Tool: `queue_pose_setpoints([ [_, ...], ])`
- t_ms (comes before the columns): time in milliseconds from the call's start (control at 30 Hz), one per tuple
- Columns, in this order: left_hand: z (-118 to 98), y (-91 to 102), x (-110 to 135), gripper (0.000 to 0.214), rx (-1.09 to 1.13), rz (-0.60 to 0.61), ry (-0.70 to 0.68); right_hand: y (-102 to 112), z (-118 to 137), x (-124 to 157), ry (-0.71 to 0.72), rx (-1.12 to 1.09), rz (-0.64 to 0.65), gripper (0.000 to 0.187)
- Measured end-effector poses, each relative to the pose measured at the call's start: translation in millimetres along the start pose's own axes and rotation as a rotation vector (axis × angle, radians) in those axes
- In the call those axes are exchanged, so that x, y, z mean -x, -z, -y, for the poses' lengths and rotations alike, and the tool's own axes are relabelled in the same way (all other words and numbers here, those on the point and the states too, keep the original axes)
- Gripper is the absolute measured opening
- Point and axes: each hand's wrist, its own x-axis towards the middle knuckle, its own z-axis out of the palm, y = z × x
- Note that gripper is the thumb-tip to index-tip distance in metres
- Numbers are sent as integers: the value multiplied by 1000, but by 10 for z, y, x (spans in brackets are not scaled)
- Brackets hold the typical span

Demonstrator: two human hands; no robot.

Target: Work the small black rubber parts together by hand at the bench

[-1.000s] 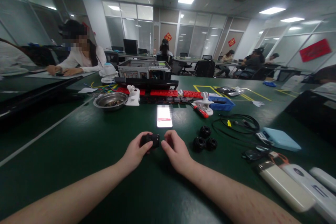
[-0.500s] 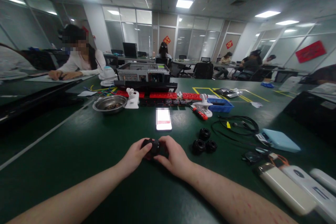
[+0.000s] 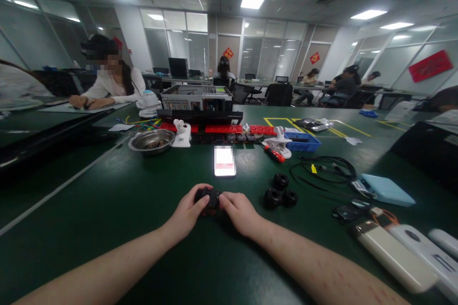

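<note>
Over the near middle of the green table, a small black part (image 3: 213, 198) sits between both hands. It has a blocky face toward me, and fingers cover much of it, so its kind is unclear. My left hand (image 3: 189, 207) is closed around its left side, thumb across the front. With thumb and fingers together, my right hand (image 3: 239, 210) grips the right end; its fingertips are partly hidden. To the right, three black toy tyres (image 3: 274, 198) lie in a cluster. Just beyond the hands is a phone (image 3: 224, 162) with a lit screen.
Farther back are a metal bowl (image 3: 152, 142) of small pieces, a red-handled screwdriver (image 3: 275, 153), a blue tray (image 3: 304, 143) and an open computer case (image 3: 196, 100). Black cables (image 3: 322, 167), a light-blue box (image 3: 387, 189) and a cream power bank (image 3: 395, 256) lie right. A co-worker sits at left.
My right hand has closed in from a spread grasp, its thumb now against the black part's right end. The part has turned slightly in my left hand.
</note>
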Motion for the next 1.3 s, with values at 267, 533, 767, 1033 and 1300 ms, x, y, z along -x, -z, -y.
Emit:
queue_pose_setpoints([
  [267, 38, 2, -43, 34, -17, 7, 19, 0, 28, 18, 28, 28, -48, 17],
  [533, -26, 10, -31, 30, -28, 14, 105, 4, 114, 83, 186, 171, -120, 32],
  [767, -118, -30, -35, 27, 33, -163, 142, -3, 44, 0, 33, 177, -112, 26],
  [1033, -42, -28, 11, 27, -195, -70, 11, -7, -33, -27, 140, 161, 10, 47],
  [1300, -58, -1, 8, 29, -120, 18, 44, -27, 16, 12, 134, 258, -93, 21],
])
